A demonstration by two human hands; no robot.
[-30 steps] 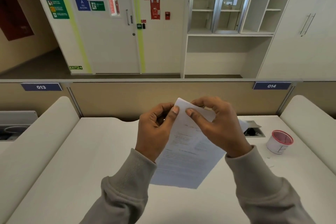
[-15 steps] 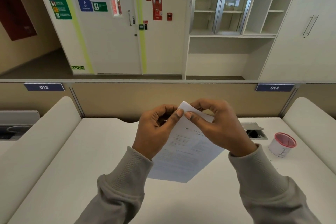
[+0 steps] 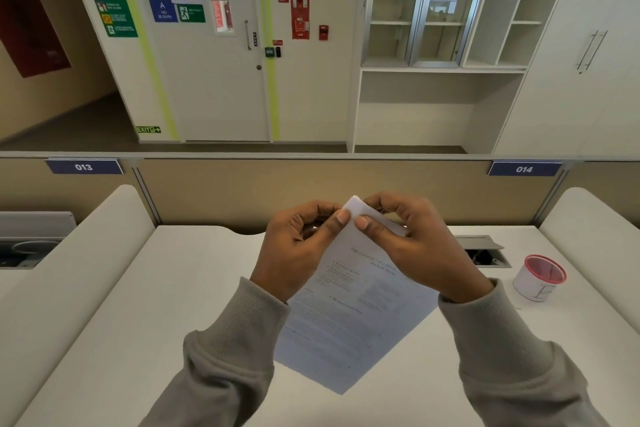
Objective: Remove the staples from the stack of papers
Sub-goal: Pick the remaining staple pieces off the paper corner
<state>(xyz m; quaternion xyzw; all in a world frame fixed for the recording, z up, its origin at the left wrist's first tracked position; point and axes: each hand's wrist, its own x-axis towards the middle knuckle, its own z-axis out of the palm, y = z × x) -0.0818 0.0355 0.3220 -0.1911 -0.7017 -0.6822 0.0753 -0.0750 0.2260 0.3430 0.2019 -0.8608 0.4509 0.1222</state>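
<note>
A thin stack of printed white papers point(image 3: 349, 315) hangs tilted above the white desk point(image 3: 145, 315), its top corner raised toward the partition. My left hand point(image 3: 298, 250) pinches that corner from the left, thumb on the front sheet. My right hand point(image 3: 415, 246) pinches the same corner from the right, thumb pressed close beside the left thumb. The corner is bent back a little between the fingers. No staple can be made out; the fingers hide that spot.
A small white tub with a red rim point(image 3: 538, 279) stands at the right of the desk. Behind my right hand is an open cable hatch point(image 3: 485, 255). A beige partition point(image 3: 242, 191) closes off the back, and raised white dividers flank both sides.
Both hands stay on the top corner. The two thumbs have drawn closer together and the corner shows less paper above them. The sheet hangs much as before.
</note>
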